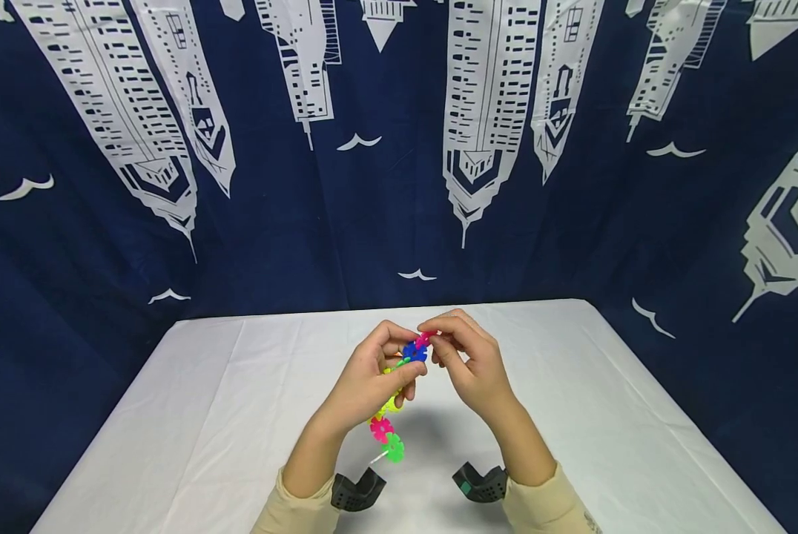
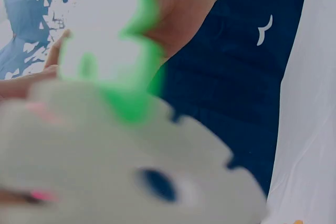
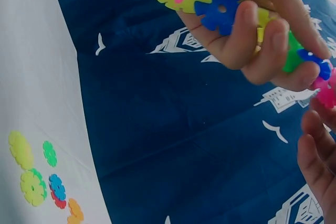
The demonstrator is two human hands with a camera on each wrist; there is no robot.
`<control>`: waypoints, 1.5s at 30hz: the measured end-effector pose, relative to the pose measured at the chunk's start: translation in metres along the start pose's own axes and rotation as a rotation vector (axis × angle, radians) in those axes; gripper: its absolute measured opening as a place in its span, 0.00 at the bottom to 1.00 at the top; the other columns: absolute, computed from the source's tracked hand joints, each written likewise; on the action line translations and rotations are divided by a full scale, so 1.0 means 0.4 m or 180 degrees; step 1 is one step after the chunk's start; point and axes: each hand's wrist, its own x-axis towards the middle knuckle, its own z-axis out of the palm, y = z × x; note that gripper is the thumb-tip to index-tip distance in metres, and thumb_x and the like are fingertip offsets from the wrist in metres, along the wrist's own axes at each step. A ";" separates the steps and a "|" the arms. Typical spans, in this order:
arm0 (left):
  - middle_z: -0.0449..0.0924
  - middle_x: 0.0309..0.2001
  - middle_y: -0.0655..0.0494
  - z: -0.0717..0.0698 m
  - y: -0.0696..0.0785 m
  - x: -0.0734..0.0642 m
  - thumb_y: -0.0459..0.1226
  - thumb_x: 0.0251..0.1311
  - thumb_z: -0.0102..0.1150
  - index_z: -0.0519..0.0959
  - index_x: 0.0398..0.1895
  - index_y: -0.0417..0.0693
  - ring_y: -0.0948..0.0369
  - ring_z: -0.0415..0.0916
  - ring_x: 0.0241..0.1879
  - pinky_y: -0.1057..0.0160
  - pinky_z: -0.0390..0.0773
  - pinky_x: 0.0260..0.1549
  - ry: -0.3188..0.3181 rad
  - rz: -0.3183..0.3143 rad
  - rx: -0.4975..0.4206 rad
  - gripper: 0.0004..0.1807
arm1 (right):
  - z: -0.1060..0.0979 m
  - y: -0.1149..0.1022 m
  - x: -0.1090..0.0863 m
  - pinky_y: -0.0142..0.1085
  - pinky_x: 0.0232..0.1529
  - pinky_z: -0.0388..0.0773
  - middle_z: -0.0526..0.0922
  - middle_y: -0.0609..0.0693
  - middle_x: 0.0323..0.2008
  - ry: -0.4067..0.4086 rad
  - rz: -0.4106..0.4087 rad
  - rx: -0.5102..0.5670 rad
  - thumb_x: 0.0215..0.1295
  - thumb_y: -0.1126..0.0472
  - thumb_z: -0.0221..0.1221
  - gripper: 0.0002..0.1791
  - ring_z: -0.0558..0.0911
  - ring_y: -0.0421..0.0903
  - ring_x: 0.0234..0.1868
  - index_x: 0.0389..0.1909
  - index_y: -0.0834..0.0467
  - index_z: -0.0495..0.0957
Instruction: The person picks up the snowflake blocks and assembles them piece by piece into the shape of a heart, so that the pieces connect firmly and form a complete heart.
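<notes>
My left hand holds a chain of interlocking flower-shaped plastic discs. A blue disc sits between its thumb and fingers, joined to a pink disc. My right hand pinches that pink disc at the chain's upper end. Below the left palm hang a yellow disc, another pink disc, a green disc and a white disc seen edge-on. Close up and blurred in the left wrist view are the white disc and a green one. Fingers hide part of the chain.
A white-covered table lies beneath the hands. Behind it hangs a dark blue curtain with white building prints. In the right wrist view, several loose discs lie on the white cloth, among them a yellow disc and an orange disc.
</notes>
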 end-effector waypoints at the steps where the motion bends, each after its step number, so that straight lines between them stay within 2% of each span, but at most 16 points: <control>1: 0.80 0.38 0.37 -0.001 0.001 0.000 0.29 0.66 0.60 0.67 0.54 0.41 0.60 0.75 0.20 0.69 0.78 0.19 0.0009 -0.0016 0.0065 0.17 | -0.002 0.000 0.001 0.26 0.28 0.77 0.79 0.53 0.36 0.0031 0.0035 -0.0089 0.62 0.78 0.59 0.13 0.75 0.41 0.27 0.42 0.61 0.82; 5: 0.80 0.44 0.39 -0.005 0.000 0.001 0.30 0.66 0.59 0.67 0.57 0.42 0.60 0.77 0.25 0.68 0.80 0.22 0.0024 -0.0064 0.0302 0.19 | -0.008 0.002 0.001 0.25 0.32 0.78 0.77 0.51 0.38 0.0117 0.0127 -0.0351 0.61 0.74 0.64 0.11 0.75 0.40 0.33 0.39 0.57 0.84; 7: 0.81 0.46 0.40 -0.005 -0.002 0.002 0.32 0.66 0.60 0.67 0.58 0.44 0.60 0.78 0.28 0.67 0.79 0.23 0.0052 -0.0112 0.0402 0.20 | -0.010 0.004 0.000 0.25 0.32 0.79 0.77 0.51 0.37 0.0119 0.0140 -0.0357 0.60 0.74 0.65 0.11 0.76 0.40 0.34 0.39 0.57 0.85; 10: 0.83 0.45 0.43 -0.006 -0.006 0.004 0.35 0.68 0.60 0.69 0.60 0.49 0.59 0.78 0.30 0.67 0.77 0.22 0.0106 -0.0189 0.0484 0.20 | -0.009 0.007 -0.001 0.25 0.31 0.78 0.78 0.51 0.36 0.0103 0.0106 -0.0262 0.60 0.75 0.64 0.11 0.76 0.39 0.33 0.37 0.57 0.84; 14: 0.86 0.41 0.45 -0.007 -0.007 0.007 0.39 0.70 0.58 0.74 0.62 0.54 0.61 0.78 0.27 0.65 0.78 0.22 0.0184 -0.0178 0.0534 0.19 | -0.003 0.010 -0.002 0.26 0.31 0.79 0.78 0.52 0.36 0.0042 0.0097 -0.0078 0.60 0.77 0.63 0.11 0.76 0.39 0.32 0.37 0.58 0.84; 19: 0.86 0.37 0.42 -0.008 -0.007 0.010 0.37 0.70 0.57 0.77 0.60 0.52 0.63 0.77 0.25 0.67 0.77 0.23 0.0316 -0.0166 0.0414 0.17 | 0.002 0.010 0.000 0.26 0.29 0.78 0.78 0.54 0.37 -0.0027 0.0138 0.0157 0.60 0.78 0.61 0.13 0.76 0.40 0.29 0.41 0.61 0.84; 23: 0.85 0.38 0.40 -0.016 -0.006 0.009 0.34 0.69 0.58 0.77 0.59 0.51 0.63 0.76 0.25 0.69 0.76 0.23 0.0420 -0.0202 0.0290 0.16 | 0.007 0.022 -0.003 0.28 0.25 0.77 0.78 0.56 0.37 0.0014 0.0416 0.0324 0.64 0.77 0.59 0.13 0.75 0.41 0.25 0.48 0.65 0.81; 27: 0.86 0.40 0.40 -0.027 -0.002 0.006 0.34 0.68 0.59 0.75 0.58 0.50 0.62 0.77 0.26 0.69 0.77 0.25 0.0522 -0.0223 0.0168 0.16 | 0.027 0.059 -0.015 0.30 0.24 0.77 0.79 0.56 0.37 0.0096 0.0981 0.0383 0.68 0.71 0.59 0.11 0.74 0.43 0.24 0.50 0.63 0.79; 29: 0.86 0.41 0.40 -0.032 -0.001 0.005 0.34 0.68 0.59 0.74 0.58 0.49 0.61 0.78 0.27 0.69 0.78 0.26 0.0573 -0.0213 0.0094 0.16 | 0.042 0.086 -0.025 0.30 0.24 0.77 0.79 0.56 0.38 0.0040 0.1314 0.0359 0.69 0.68 0.60 0.10 0.75 0.43 0.24 0.49 0.61 0.80; 32: 0.85 0.42 0.38 -0.037 -0.002 0.002 0.34 0.68 0.60 0.73 0.58 0.47 0.61 0.78 0.26 0.68 0.78 0.26 0.0641 -0.0178 0.0043 0.17 | 0.070 0.133 -0.050 0.29 0.26 0.77 0.82 0.54 0.39 -0.0246 0.1735 0.0149 0.67 0.64 0.62 0.09 0.76 0.42 0.26 0.47 0.56 0.81; 36: 0.84 0.42 0.35 -0.039 -0.001 0.000 0.32 0.67 0.59 0.73 0.59 0.47 0.61 0.77 0.26 0.69 0.78 0.26 0.0696 -0.0088 -0.0017 0.18 | 0.105 0.186 -0.092 0.29 0.33 0.77 0.83 0.52 0.42 -0.0886 0.2022 -0.0183 0.64 0.62 0.66 0.11 0.79 0.42 0.32 0.46 0.54 0.82; 38: 0.85 0.42 0.38 -0.039 0.000 0.000 0.32 0.68 0.59 0.74 0.60 0.48 0.60 0.77 0.27 0.69 0.79 0.27 0.0721 -0.0044 -0.0037 0.19 | 0.117 0.206 -0.115 0.30 0.37 0.77 0.83 0.53 0.44 -0.1214 0.2034 -0.0275 0.62 0.62 0.67 0.13 0.78 0.42 0.36 0.47 0.55 0.82; 41: 0.85 0.39 0.47 -0.040 0.001 0.000 0.33 0.68 0.58 0.74 0.61 0.49 0.58 0.77 0.27 0.67 0.81 0.28 0.0738 0.0002 -0.0095 0.19 | 0.130 0.225 -0.141 0.30 0.38 0.75 0.83 0.54 0.44 -0.1626 0.1959 -0.0375 0.60 0.61 0.68 0.16 0.76 0.42 0.36 0.49 0.56 0.82; 45: 0.84 0.37 0.55 -0.042 0.002 0.002 0.33 0.69 0.57 0.73 0.61 0.45 0.58 0.77 0.26 0.65 0.81 0.27 0.0711 0.0088 -0.0329 0.18 | 0.142 0.236 -0.163 0.29 0.37 0.74 0.82 0.51 0.43 -0.1914 0.1784 -0.0603 0.56 0.59 0.72 0.19 0.75 0.41 0.34 0.49 0.56 0.82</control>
